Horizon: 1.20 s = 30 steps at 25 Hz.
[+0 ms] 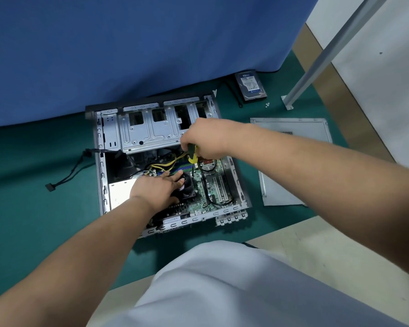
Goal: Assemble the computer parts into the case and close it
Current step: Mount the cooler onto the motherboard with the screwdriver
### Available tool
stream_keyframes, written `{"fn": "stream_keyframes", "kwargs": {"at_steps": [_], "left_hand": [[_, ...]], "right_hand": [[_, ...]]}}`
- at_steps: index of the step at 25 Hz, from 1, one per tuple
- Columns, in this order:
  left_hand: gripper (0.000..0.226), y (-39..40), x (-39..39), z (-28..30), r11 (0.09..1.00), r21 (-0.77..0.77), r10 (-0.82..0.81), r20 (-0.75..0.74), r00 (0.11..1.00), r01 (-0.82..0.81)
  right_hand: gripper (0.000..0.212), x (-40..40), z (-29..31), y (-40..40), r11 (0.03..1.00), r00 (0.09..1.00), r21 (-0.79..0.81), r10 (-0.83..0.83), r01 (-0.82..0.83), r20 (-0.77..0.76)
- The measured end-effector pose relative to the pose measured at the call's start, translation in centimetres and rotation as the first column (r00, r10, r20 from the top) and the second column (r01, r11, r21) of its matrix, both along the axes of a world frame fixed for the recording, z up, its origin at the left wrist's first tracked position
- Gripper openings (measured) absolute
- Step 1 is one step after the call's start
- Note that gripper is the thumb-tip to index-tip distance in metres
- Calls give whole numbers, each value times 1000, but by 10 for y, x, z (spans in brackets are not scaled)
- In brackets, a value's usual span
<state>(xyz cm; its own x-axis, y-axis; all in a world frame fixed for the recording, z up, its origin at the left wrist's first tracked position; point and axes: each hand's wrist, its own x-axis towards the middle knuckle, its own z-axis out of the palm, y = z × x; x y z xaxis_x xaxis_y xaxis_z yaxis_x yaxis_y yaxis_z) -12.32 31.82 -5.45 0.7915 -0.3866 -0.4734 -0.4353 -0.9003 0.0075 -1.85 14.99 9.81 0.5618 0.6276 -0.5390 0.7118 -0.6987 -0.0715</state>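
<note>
Green mat (pixel 45 220) across the floor, blue cloth (pixel 128 55) hanging behind, pale flooring at right.

Right hand (pixel 206 138) over the middle of the open computer case (pixel 170 161), fingers curled round the yellow-and-green handle of a screwdriver (pixel 192 158). Dark shaft pointing down toward the motherboard (pixel 210 185), just beside the far right corner of the CPU cooler (pixel 185 187); tip too small to make out against the board.

Left hand (pixel 155 187) low in the case, fingers straight and together, resting flat on top of the black cooler fan, thumb along the near side. Nothing pinched or held.

Around the hands: yellow and black power cables (pixel 165 165) running across the board from the left; expansion slots on the right part of the board with a black cable looped round them. Silver power supply (pixel 121 190) at the left, partly under the left wrist. Empty metal drive cage (pixel 149 131) at the far end of the case.

Outside the case: black SATA cable (pixel 66 175) trailing over the left wall onto the mat. Grey side panel (pixel 291 159) lying flat on the mat just right of the case. Hard drive (pixel 250 86) on the mat well beyond the case, label up, near the cloth's edge. Few small screws (pixel 267 104) beside it. Slanted metal pole (pixel 328 48) with its foot near the screws.

Light-coloured clothing at the bottom of the view.
</note>
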Motion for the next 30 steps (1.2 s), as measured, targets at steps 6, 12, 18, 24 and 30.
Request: {"fn": "stream_keyframes", "kwargs": {"at_steps": [6,12,18,24,30], "left_hand": [[62,0,2,1,1000,-1,2,-24,1000,-2],[64,2,-2,0,1000,-10,-13,2,1000,13],[64,-9,-18,1,968,-160,179,-95,979,-193],[112,-33,-45,16,872,-139,374,-428,823,-469],[144,-36,-50,19,907,-87,344,-412,844,-412]], "right_hand": [[47,-24,-30,2,925,896,132,-379,357,233],[33,-29,-30,-25,881,934,311,-345,356,-90],[24,-37,-33,-55,795,905,454,-420,401,-63],[21,-56,-39,-70,806,919,452,-381,383,-99],[21,-64,-47,-74,811,918,438,-382,388,-105]]}}
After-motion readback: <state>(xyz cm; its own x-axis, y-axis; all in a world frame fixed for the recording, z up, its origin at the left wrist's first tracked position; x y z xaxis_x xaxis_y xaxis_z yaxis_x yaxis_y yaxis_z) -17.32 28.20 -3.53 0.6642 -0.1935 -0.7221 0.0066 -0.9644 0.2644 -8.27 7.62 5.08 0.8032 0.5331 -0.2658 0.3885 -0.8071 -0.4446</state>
